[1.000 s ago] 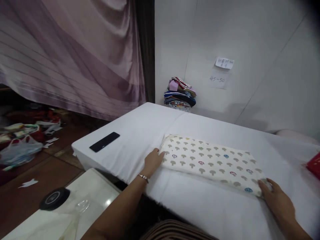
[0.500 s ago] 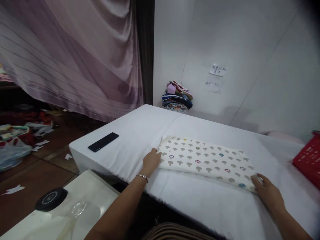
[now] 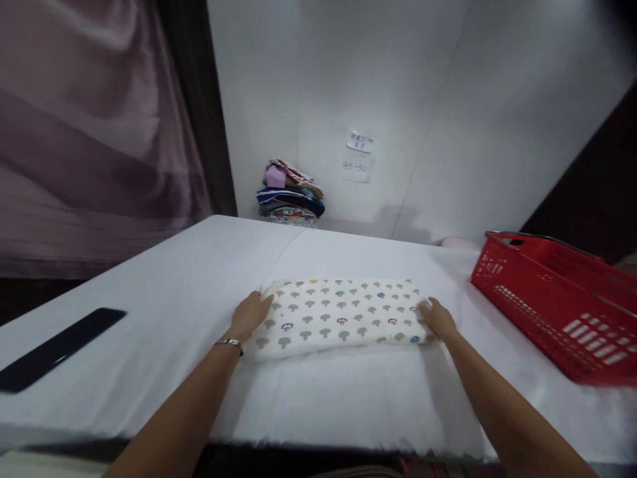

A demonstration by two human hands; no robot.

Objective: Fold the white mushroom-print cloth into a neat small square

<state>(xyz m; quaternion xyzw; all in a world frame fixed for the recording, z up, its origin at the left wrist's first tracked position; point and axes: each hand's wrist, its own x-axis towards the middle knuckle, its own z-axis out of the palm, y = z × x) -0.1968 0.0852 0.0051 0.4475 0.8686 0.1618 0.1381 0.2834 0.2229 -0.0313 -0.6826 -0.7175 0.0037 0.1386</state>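
A folded white cloth (image 3: 343,312) printed with grey mushrooms and a few coloured ones lies across the white-covered table (image 3: 328,398). What kind of cloth piece it is, I cannot tell. My left hand (image 3: 250,317), with a bracelet at the wrist, grips its left end; the fingertips are partly hidden at the edge. At the opposite end, my right hand (image 3: 438,318) has its fingers closed on the right edge. Between the two hands the cloth is stretched out flat in a long rectangle.
A red plastic basket (image 3: 552,299) stands on the right of the table. Black phone-like slab (image 3: 57,348) lies at the left. Several folded fabrics form a stack (image 3: 291,196) against the wall, near paper notes (image 3: 357,156). A mauve curtain (image 3: 94,133) hangs at left.
My view has swung right, bringing the red basket fully in and the side stand mostly out. The cloth now lies squarer to me, with both hands still at its ends.
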